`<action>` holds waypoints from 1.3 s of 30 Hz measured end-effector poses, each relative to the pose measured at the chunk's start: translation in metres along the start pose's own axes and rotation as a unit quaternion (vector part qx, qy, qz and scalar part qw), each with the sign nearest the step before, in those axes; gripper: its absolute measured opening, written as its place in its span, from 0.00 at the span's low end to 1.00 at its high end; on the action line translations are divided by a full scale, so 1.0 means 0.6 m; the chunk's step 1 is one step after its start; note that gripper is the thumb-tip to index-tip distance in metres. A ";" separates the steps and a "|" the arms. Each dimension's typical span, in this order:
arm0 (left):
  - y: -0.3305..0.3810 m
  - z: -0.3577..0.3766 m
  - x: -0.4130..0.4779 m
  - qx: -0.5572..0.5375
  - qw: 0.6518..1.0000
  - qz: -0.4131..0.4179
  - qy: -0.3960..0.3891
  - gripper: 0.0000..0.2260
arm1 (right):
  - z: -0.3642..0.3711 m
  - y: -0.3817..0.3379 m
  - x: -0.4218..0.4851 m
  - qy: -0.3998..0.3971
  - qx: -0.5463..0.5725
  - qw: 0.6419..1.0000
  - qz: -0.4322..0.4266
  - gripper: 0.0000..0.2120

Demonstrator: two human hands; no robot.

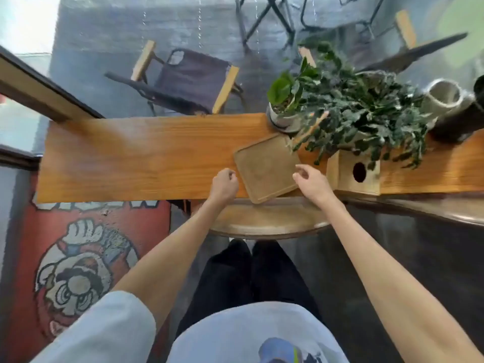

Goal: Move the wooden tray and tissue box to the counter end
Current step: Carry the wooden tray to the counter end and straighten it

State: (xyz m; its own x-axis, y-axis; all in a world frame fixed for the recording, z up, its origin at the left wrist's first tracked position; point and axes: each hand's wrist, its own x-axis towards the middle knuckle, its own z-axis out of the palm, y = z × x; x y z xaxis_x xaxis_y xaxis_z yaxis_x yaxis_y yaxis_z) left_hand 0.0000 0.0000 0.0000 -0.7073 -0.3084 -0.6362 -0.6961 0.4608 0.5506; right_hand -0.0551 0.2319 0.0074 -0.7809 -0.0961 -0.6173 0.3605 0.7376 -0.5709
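A flat, rounded-corner wooden tray (267, 167) lies skewed on the long wooden counter (136, 158), its near corner hanging slightly over the front edge. My left hand (224, 186) hovers just left of the tray, fingers loosely curled, holding nothing. My right hand (313, 186) is at the tray's right edge, fingers apart and empty; contact with the tray is unclear. A wooden tissue box (353, 174) with a dark round hole stands right of the tray, partly under trailing leaves.
Two potted plants (348, 111) crowd the counter behind the tray and box. A metal cup (445, 96) and a dark vessel stand at far right. The counter's left stretch shows bare wood. A round stool (267, 224) is below; folding chairs stand beyond the counter.
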 end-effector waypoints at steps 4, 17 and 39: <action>0.012 0.032 0.055 -0.014 0.998 -0.058 -0.023 0.16 | 0.004 0.012 0.077 -0.008 -0.022 0.998 0.063 0.24; 0.026 0.107 0.111 -0.071 0.980 -0.184 -0.011 0.29 | 0.050 0.040 0.165 -0.013 -0.004 0.996 0.090 0.30; -0.074 -0.183 -0.019 -0.367 0.899 -0.138 0.197 0.27 | 0.131 -0.226 0.050 -0.118 0.147 0.982 -0.010 0.24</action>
State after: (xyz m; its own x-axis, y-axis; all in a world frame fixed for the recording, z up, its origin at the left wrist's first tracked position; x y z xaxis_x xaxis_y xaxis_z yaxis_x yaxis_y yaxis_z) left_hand 0.0257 -0.1084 0.0423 -0.3837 -0.6635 -0.6423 -0.6430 -0.3073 0.7015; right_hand -0.0872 0.0765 0.0241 -0.6619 -0.2862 -0.6928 0.5046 0.5133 -0.6942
